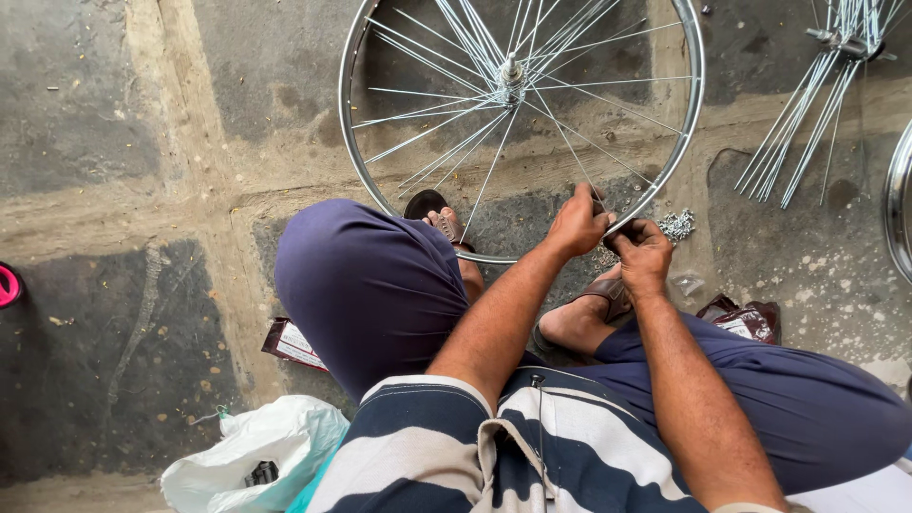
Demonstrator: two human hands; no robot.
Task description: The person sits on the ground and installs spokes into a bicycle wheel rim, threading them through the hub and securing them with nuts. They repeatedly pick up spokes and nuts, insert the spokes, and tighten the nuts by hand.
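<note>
The bicycle wheel rim lies flat on the stone floor in front of the seated person, with thin steel spokes running from its hub in the middle out to the ring. Both hands work at the near edge of this rim. The left hand is closed around the rim there, with the fingers curled over the metal. The right hand is just beside it, touching the same part of the rim, and its fingers are pinched together; what small thing it has between them is too small to tell.

Just outside the rim, on the right of the hands, there is a small heap of shiny metal pieces on the floor. The person's feet in brown sandals rest at the near edge of the rim, one of them inside the ring. Farther right of the rim lies a second hub with loose spokes. Near the person's knee, on the left and well apart from the rim, a white plastic bag lies on the floor.
</note>
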